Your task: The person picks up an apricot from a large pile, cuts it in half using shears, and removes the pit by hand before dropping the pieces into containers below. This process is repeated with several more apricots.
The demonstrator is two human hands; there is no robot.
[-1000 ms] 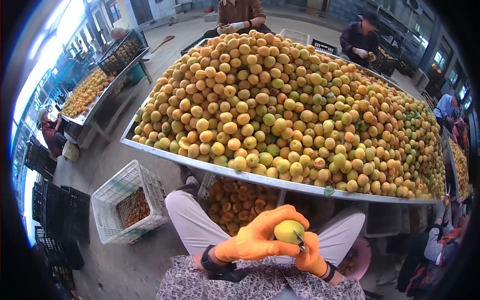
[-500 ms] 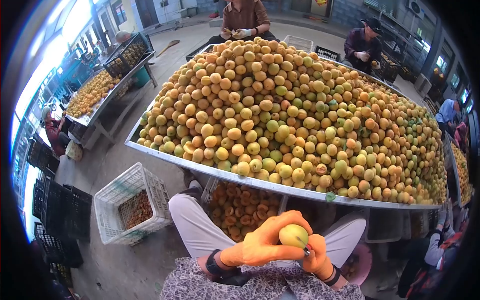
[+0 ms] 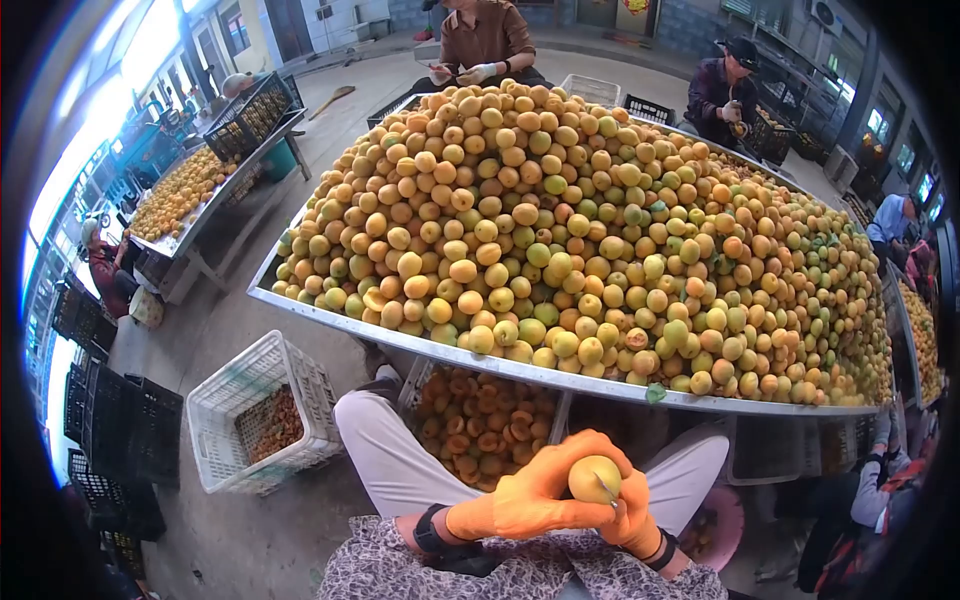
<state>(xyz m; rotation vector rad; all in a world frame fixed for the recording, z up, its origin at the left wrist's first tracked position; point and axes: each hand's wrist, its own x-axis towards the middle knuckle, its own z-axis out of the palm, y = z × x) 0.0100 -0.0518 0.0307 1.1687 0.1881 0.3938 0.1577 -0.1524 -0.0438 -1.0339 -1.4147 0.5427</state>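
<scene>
My left hand, in an orange glove, is closed around a yellow apricot. A dark line runs across the fruit's near face. My right hand, gloved in orange too, is closed on a small knife; only a bit of its metal shows against the apricot, and the handle is hidden by the fingers. Both hands meet above my lap. Below the table edge, a crate of halved apricots stands between my knees. Ahead, a large heap of whole apricots covers the metal-edged table.
A white crate with apricot pits stands on the floor to the left. A pink basin sits by my right knee. Black crates are stacked far left. Co-workers sit around the table, one in a brown shirt opposite.
Both hands have moved slightly right and turned the apricot a little; the dark line on it now shows longer. The knife's red handle no longer shows. The view has shifted slightly.
</scene>
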